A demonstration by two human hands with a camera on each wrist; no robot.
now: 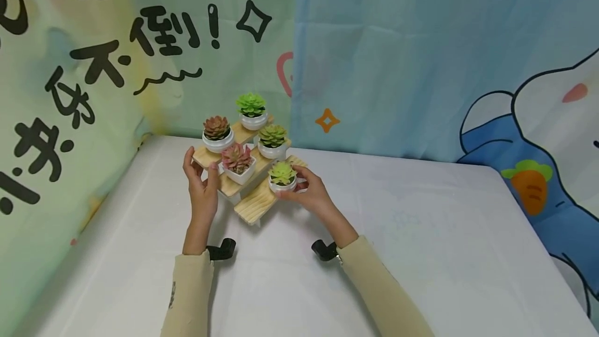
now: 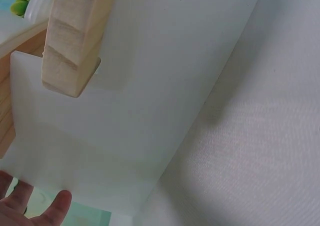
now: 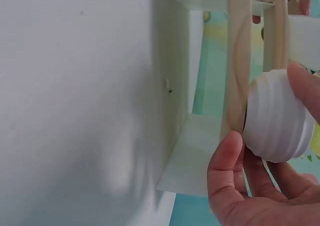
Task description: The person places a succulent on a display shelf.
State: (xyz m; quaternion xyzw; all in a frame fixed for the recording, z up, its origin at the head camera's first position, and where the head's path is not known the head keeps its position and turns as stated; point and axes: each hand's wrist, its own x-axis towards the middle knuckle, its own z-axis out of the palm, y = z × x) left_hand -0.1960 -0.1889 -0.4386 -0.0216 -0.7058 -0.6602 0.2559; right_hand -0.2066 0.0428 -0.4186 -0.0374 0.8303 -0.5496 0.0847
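Observation:
A three-step wooden plant stand [image 1: 255,206] with white side panels [image 2: 135,111] stands on the table, set at an angle. My left hand [image 1: 204,191] grips its left side by the top board, thumb and fingers to either side of the corner; fingertips [image 2: 61,201] show at the panel's edge. On the lowest step, my right hand [image 1: 311,191] holds a ribbed white pot [image 3: 277,116] with a light green succulent [image 1: 283,172]. A reddish-brown succulent [image 1: 217,128] and a bright green one [image 1: 251,104] sit on the top step. The middle step carries a pink succulent [image 1: 237,157] and a yellow-green one [image 1: 273,135].
A white cloth covers the table [image 1: 421,243]. Behind it hang printed curtains [image 1: 374,56], green with black lettering on the left, blue with a cartoon figure on the right. Each wrist wears a black camera mount [image 1: 223,249].

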